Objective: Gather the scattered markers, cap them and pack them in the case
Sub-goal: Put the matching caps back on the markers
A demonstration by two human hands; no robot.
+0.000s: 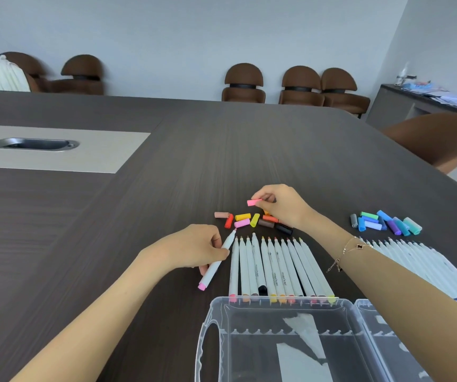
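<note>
the pink marker (pixel 217 260) is gripped mid-barrel by the left hand (pixel 194 250), bare tip aimed far toward the caps (pixel 252 220), likely to be capped. the right hand (pixel 279 205) pinches a pink cap (pixel 254 202) above them. uncapped markers (pixel 277 268) lie in a row on the bench (pixel 111 216), just beyond the open case (pixel 290 340).
</note>
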